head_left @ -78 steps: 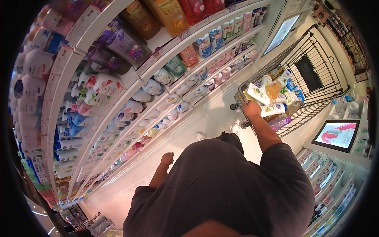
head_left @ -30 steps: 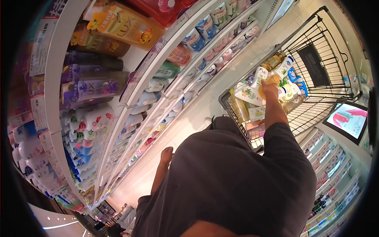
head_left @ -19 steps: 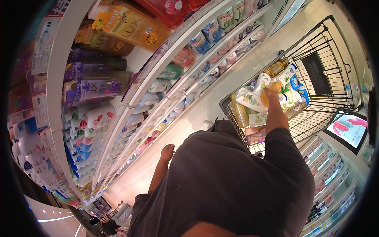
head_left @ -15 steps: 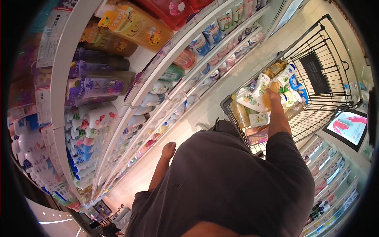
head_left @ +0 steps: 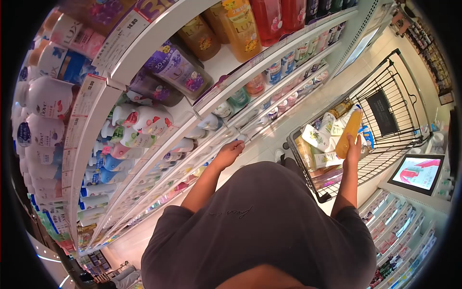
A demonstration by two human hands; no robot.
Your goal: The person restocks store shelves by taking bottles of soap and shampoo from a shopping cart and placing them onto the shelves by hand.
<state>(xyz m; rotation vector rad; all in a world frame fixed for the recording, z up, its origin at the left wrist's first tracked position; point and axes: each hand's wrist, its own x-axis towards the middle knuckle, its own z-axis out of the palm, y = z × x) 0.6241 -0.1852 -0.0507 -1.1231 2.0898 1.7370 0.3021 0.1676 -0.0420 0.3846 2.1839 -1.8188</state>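
Shop aisle [head_left: 267, 144] with shelves [head_left: 137, 48], amber bottle [head_left: 351, 128] held over shopping cart [head_left: 382, 112] by right hand [head_left: 353, 149], lower half gripped, left hand [head_left: 230, 153] loosely curled left of cart, hold unclear.

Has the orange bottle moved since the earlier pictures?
Yes. Held in the right hand, the orange bottle has shifted closer to the black panel on the cart.

Shop: stocked shelves [head_left: 226, 62], price tags [head_left: 86, 94], shopping cart [head_left: 382, 112].

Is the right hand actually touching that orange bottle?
Touching. The head view shows the right hand closed around the lower part of the orange bottle, with no gap between them.
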